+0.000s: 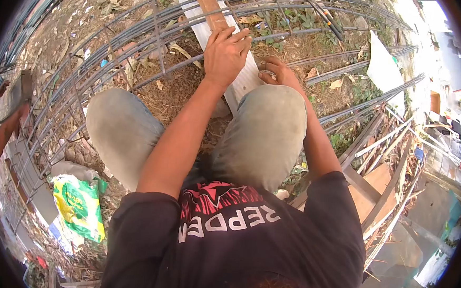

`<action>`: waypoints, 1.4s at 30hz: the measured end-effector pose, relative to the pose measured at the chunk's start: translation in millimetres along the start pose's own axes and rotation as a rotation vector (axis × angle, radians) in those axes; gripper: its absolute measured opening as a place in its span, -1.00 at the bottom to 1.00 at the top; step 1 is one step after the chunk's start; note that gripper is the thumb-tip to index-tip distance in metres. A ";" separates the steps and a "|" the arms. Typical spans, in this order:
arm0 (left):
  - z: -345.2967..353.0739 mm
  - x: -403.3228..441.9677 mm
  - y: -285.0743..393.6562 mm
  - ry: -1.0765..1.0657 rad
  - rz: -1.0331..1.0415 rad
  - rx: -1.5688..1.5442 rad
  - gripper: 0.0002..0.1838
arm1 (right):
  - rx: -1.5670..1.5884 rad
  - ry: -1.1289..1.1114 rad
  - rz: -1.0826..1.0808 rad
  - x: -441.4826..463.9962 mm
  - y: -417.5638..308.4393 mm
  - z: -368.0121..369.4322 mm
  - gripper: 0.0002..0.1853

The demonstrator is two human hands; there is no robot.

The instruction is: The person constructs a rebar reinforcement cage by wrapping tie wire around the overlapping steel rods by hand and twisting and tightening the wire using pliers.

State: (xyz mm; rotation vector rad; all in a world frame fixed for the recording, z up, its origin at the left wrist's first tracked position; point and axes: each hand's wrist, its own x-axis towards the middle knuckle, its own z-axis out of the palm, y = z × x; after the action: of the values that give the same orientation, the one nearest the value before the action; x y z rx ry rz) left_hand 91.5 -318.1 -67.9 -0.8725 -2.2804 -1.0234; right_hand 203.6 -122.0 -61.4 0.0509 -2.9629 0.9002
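Observation:
My left hand (pixel 226 56) is closed over a ribbed steel bar (pixel 268 36), its fingers bent at the near end of a brown wooden strip (pixel 210 5). Beneath the strip lies a long pale board (pixel 248 76), running from the far edge back toward my knees. My right hand (pixel 279 73) is beside the board's right edge, just past my knee, with its fingers curled inward. Whatever those fingers may hold is too small or hidden to make out.
Tied steel-bar cages (pixel 158 36) curve across the ground in front and to the left. Scrap wood (pixel 371 179) is piled at right. A green-yellow bag (pixel 79 206) lies at left. Pliers-like dark handles (pixel 328 20) rest on the bars. Another person's arm (pixel 7 133) shows at far left.

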 end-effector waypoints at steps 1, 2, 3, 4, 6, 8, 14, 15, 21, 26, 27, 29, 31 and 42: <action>-0.8 -0.1 -0.1 -0.003 0.009 0.002 -0.84 | 0.048 -0.133 0.026 0.7 9.2 -0.7 -0.60; -1.9 -0.2 -0.6 -0.007 0.014 0.003 -0.83 | 0.040 -0.115 0.102 -2.0 4.8 -5.7 -0.59; -2.9 -0.8 -1.2 -0.002 0.008 0.006 -0.83 | 0.031 -0.099 0.183 -13.1 -6.4 -13.2 -0.57; -2.5 -0.9 -0.7 0.002 0.005 0.004 -0.83 | 0.020 -0.080 0.269 -24.1 -16.4 -21.9 -0.56; -0.5 1.4 0.3 0.010 0.008 -0.001 -0.83 | 0.199 -0.144 0.304 -41.8 -31.4 -41.6 -0.64; -1.1 0.2 0.4 0.009 0.010 0.004 -0.83 | 0.361 -0.160 0.309 -44.1 -38.8 -48.3 -0.67; 0.8 -2.5 -1.3 -0.006 -0.007 -0.022 -0.81 | 0.592 -0.289 0.483 18.7 -60.1 -49.8 -0.68; -1.0 -2.5 0.4 -0.022 -0.004 -0.025 -0.80 | 0.512 -0.298 0.481 32.1 -57.1 -45.6 -0.68; -5.8 -1.8 -0.3 -0.063 0.014 0.004 -0.75 | -0.420 -0.127 -0.166 64.5 -73.8 -40.1 -0.79; 3.0 -2.0 2.3 0.005 -0.047 -0.011 -0.85 | -0.564 -0.089 -0.426 94.9 -86.0 -61.0 -0.80; 3.6 -1.7 3.2 0.023 -0.058 -0.006 -0.85 | -0.545 -0.074 -0.338 99.1 -81.7 -63.3 -0.81; 4.8 -1.5 4.6 0.043 -0.082 -0.017 -0.85 | -0.507 -0.049 -0.163 102.9 -73.0 -65.5 -0.81; 6.4 0.2 6.0 0.059 -0.100 -0.027 -0.86 | -0.710 -0.130 -0.025 99.0 -69.5 -55.4 -0.81; -7.6 5.6 -0.9 -0.101 -0.086 -0.081 -0.79 | 0.114 -0.498 0.168 89.5 -80.2 -89.4 -0.57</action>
State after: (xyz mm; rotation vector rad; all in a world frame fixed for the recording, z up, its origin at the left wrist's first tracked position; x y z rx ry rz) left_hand 88.3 -322.6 -60.2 -0.8843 -2.3930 -1.1401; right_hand 120.8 -140.4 62.0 0.0352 -3.4058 1.2378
